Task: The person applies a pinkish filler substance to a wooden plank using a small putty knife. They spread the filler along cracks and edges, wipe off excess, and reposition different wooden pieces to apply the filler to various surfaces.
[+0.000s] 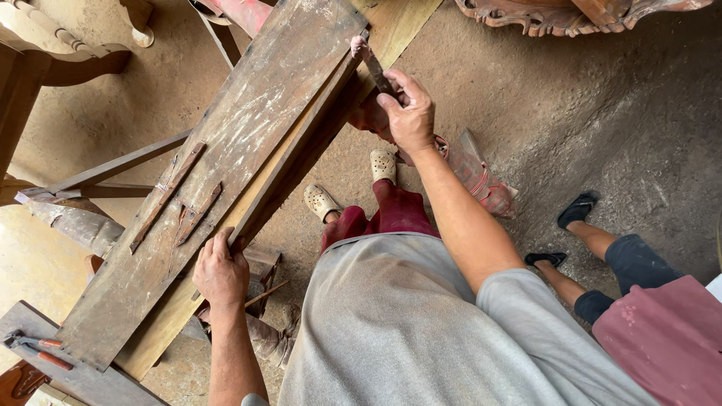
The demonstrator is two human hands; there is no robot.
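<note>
A long, worn wooden board (226,150) runs diagonally from lower left to top centre, stacked on paler planks. My left hand (219,272) grips its near edge low down. My right hand (406,113) is closed around a slim hand tool (370,62) whose tip meets the board's edge near the top. Two thin wooden wedges (180,203) lie on the board's face.
Another person's legs in dark sandals (576,209) stand at the right on the dirt floor. Carved furniture parts (556,16) lie at the top, turned legs (53,45) at upper left. Pliers with orange handles (34,347) rest at lower left. My feet in pale clogs (323,201) are below.
</note>
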